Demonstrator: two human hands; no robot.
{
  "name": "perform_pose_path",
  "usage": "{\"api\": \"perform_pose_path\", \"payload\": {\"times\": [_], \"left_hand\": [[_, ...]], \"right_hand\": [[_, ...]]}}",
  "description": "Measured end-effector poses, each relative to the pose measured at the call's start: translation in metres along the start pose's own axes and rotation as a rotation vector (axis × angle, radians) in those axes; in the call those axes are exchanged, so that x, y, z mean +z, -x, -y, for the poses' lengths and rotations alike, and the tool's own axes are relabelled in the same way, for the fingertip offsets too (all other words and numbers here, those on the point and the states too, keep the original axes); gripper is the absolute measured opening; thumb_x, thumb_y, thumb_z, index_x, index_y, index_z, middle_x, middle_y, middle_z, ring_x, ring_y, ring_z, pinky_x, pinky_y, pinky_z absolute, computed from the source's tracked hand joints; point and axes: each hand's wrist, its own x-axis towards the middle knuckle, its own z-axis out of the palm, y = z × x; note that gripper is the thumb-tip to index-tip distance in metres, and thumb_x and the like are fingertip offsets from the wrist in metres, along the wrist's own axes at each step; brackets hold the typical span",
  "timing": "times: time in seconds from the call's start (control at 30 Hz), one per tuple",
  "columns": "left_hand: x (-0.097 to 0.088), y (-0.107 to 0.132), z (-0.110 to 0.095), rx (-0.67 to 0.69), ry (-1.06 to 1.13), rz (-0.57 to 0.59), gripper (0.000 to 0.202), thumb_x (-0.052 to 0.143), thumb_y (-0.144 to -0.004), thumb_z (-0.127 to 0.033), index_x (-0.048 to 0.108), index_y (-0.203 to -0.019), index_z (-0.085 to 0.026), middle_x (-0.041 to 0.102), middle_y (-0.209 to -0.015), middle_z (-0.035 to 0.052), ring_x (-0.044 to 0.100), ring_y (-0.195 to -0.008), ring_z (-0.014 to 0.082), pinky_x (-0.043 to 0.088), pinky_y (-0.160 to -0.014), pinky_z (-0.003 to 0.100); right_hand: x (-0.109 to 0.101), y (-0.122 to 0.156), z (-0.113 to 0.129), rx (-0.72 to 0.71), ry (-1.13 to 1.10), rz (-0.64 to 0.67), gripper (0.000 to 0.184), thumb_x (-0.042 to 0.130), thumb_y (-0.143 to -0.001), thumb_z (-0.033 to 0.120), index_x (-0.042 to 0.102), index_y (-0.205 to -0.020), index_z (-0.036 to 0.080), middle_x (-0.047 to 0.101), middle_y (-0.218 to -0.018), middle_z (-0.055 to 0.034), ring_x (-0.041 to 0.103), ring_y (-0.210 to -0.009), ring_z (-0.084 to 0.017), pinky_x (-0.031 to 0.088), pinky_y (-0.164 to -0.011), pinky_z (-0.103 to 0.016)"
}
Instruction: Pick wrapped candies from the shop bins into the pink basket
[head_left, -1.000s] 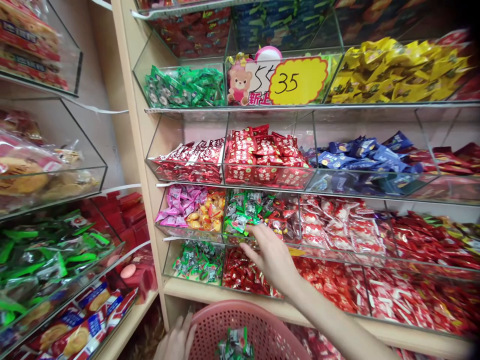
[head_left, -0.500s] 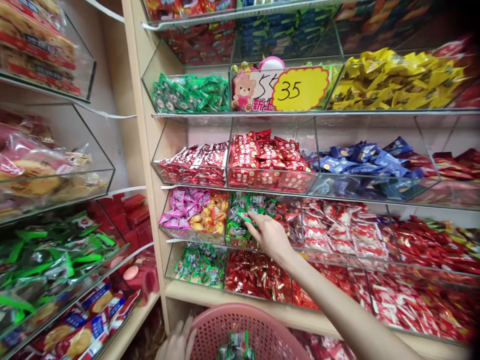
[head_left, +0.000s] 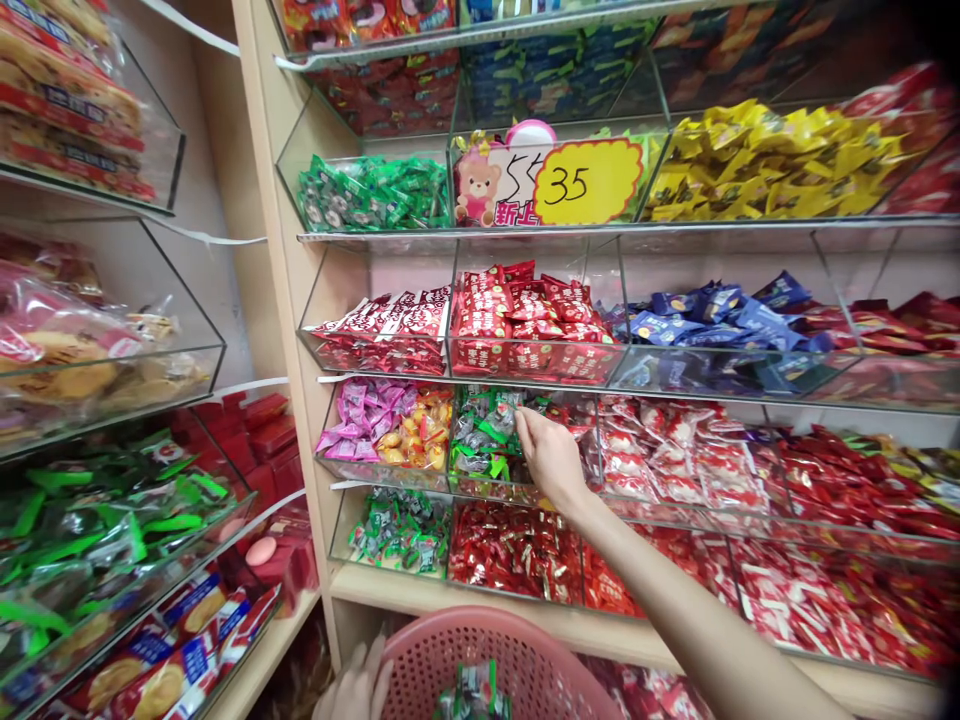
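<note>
My right hand (head_left: 551, 458) reaches into a clear acrylic bin of green-and-silver wrapped sweets (head_left: 484, 435), with its fingertips among the wrappers near the bin's upper right. Whether those fingers pinch a sweet is hard to see. At the bottom of the view, my left hand (head_left: 356, 685) grips the rim of a pink plastic basket (head_left: 442, 650). Several green-and-silver wrapped sweets (head_left: 474, 695) lie inside the basket, partly cut off by the frame's lower edge.
Tiers of clear bins on a pale wooden shelf unit (head_left: 281, 300) hold pink, yellow, red, blue and green wrapped sweets. A "35" price sign (head_left: 589, 182) stands on the top bins. More bins of packaged biscuits and sweets (head_left: 90, 530) fill the left side.
My right hand has moved up and to the right within the bin, and the green wrapper at its fingers is no longer distinct. My left hand and the basket have barely moved.
</note>
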Motion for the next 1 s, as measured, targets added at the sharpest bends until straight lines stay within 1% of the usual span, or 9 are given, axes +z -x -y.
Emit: {"api": "perform_pose_path", "payload": {"times": [0.17,0.3,0.37,0.5,0.6,0.7,0.83,0.9,1.0], "left_hand": [[-0.011,0.0,-0.015,0.028,-0.111,-0.042,0.043,0.03,-0.09,-0.027,0.052,-0.125,-0.014,0.06,-0.121,0.0157,0.061,-0.105,0.024,0.05,-0.086,0.034],[-0.052,-0.005,-0.045,0.136,-0.322,-0.006,0.04,0.041,-0.087,-0.028,0.06,-0.113,-0.004,0.067,-0.096,0.0217,0.065,-0.087,0.0299,0.05,-0.07,0.038],[-0.072,-0.014,-0.063,0.205,-0.331,0.006,0.032,0.046,-0.085,-0.026,0.065,-0.102,-0.006,0.068,-0.087,0.0193,0.065,-0.081,0.029,0.047,-0.064,0.036],[-0.091,-0.035,-0.099,0.426,-0.335,0.072,0.02,0.049,-0.079,-0.012,0.068,-0.083,-0.012,0.068,-0.084,0.0135,0.063,-0.08,0.023,0.041,-0.063,0.032],[-0.092,-0.043,-0.125,0.551,-0.347,0.092,0.019,0.05,-0.078,-0.011,0.069,-0.081,-0.012,0.068,-0.082,0.0144,0.062,-0.077,0.0227,0.04,-0.064,0.034],[-0.09,-0.043,-0.14,0.635,-0.35,0.097,0.018,0.051,-0.077,-0.01,0.069,-0.077,-0.013,0.069,-0.082,0.0151,0.061,-0.077,0.0235,0.04,-0.064,0.036],[-0.086,-0.043,-0.124,0.677,-0.322,0.091,0.017,0.051,-0.078,-0.011,0.068,-0.075,-0.013,0.069,-0.08,0.0137,0.062,-0.076,0.0218,0.041,-0.063,0.033],[-0.082,-0.043,-0.103,0.658,-0.301,0.086,0.019,0.049,-0.08,-0.012,0.067,-0.076,-0.013,0.069,-0.08,0.0134,0.063,-0.077,0.021,0.042,-0.063,0.032],[-0.074,-0.041,-0.066,0.561,-0.266,0.068,0.024,0.044,-0.085,-0.021,0.067,-0.084,-0.011,0.068,-0.082,0.0154,0.064,-0.079,0.0225,0.046,-0.066,0.034]], "right_hand": [[-0.022,0.033,0.001,-0.025,-0.239,-0.159,0.036,0.032,-0.095,0.033,0.063,-0.102,0.015,0.07,-0.095,-0.01,0.065,-0.079,-0.02,0.046,-0.07,-0.028],[-0.029,0.093,-0.002,-0.027,-0.327,-0.161,0.033,0.039,-0.093,0.033,0.065,-0.101,0.015,0.07,-0.099,-0.0091,0.067,-0.081,-0.02,0.052,-0.074,-0.027],[-0.026,0.124,-0.01,0.022,-0.321,-0.147,0.035,0.042,-0.091,0.037,0.067,-0.098,0.015,0.072,-0.095,-0.0087,0.068,-0.077,-0.02,0.053,-0.072,-0.026],[-0.017,0.171,-0.03,0.173,-0.296,-0.036,0.047,0.041,-0.086,0.054,0.069,-0.09,0.017,0.073,-0.082,-0.0076,0.068,-0.064,-0.02,0.054,-0.059,-0.023],[-0.009,0.193,-0.044,0.256,-0.343,0.114,0.055,0.038,-0.083,0.063,0.069,-0.087,0.018,0.071,-0.066,-0.0058,0.065,-0.05,-0.018,0.051,-0.05,-0.021],[-0.001,0.209,-0.055,0.317,-0.401,0.181,0.061,0.039,-0.077,0.071,0.068,-0.086,0.017,0.071,-0.065,-0.0076,0.065,-0.052,-0.02,0.051,-0.049,-0.022],[0.016,0.226,-0.057,0.409,-0.479,0.31,0.055,0.043,-0.076,0.067,0.067,-0.085,0.018,0.072,-0.075,-0.0088,0.066,-0.063,-0.022,0.051,-0.059,-0.025],[0.028,0.234,-0.052,0.459,-0.551,0.406,0.053,0.042,-0.078,0.065,0.066,-0.082,0.018,0.069,-0.067,-0.007,0.063,-0.059,-0.02,0.049,-0.059,-0.026],[0.051,0.247,-0.043,0.605,-0.718,0.614,0.059,0.039,-0.075,0.071,0.062,-0.066,0.017,0.059,-0.049,-0.0038,0.052,-0.044,-0.016,0.041,-0.046,-0.026]]}}
